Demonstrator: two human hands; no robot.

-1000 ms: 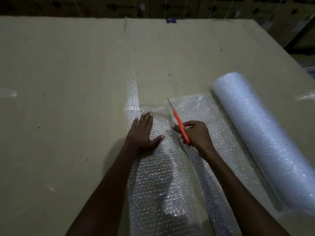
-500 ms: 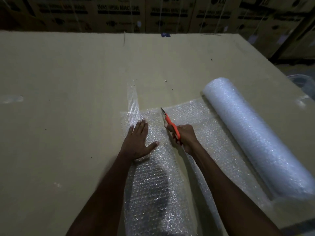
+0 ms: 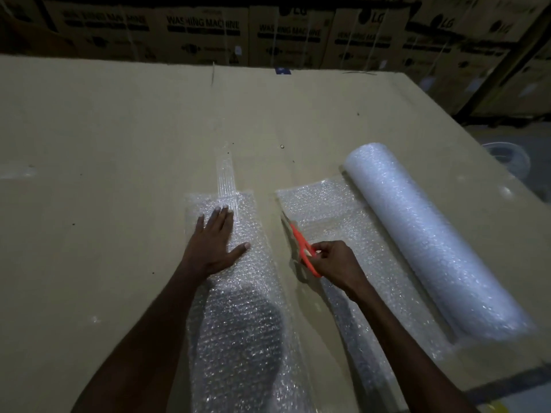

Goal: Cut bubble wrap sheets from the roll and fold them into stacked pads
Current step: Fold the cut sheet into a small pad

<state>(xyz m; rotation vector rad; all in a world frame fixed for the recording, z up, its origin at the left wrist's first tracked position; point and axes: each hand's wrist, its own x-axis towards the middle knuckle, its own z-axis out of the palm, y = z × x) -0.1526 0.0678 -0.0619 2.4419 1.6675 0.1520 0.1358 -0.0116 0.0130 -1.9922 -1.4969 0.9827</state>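
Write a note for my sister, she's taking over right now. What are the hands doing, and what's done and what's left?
Left hand: flat, pressing the cut sheet.
Right hand: holds the orange scissors at the edge of the sheet still joined to the roll.
Done: one sheet lies cut free on the cardboard table, with bare cardboard between it and the roll's sheet.
Left: fold it into a pad, cut more, stack.

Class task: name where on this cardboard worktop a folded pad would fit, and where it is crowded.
Free: the wide stretch of cardboard worktop left of the cut sheet, and the far part beyond both sheets. Crowded: the near right, where the roll, its unrolled sheet and the scissors lie close together.
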